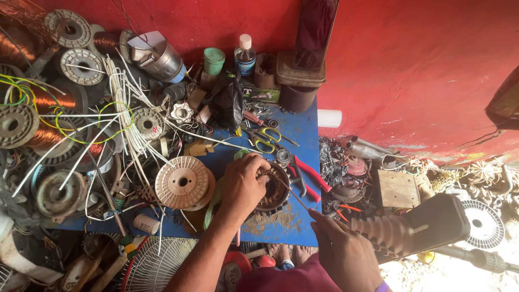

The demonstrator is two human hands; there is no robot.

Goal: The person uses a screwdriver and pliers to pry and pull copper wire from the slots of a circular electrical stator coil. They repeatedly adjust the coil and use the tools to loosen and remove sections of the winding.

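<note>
- Left hand (243, 186): fingers curled over one motor stator (273, 190) on the blue bench (297, 135).
- Right hand (346, 251): fingers pinching one thin metal rod (294, 196), tip at the stator.
- One red-handled pliers (305, 176) lies beside it.

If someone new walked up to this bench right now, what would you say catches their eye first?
Probably the left hand gripping a round motor stator at the middle of the blue table, while the right hand pokes a thin tool into it. Next, the pale empty spool beside it and the tangle of white wires and copper coils heaped on the left, all against a red wall.
</note>
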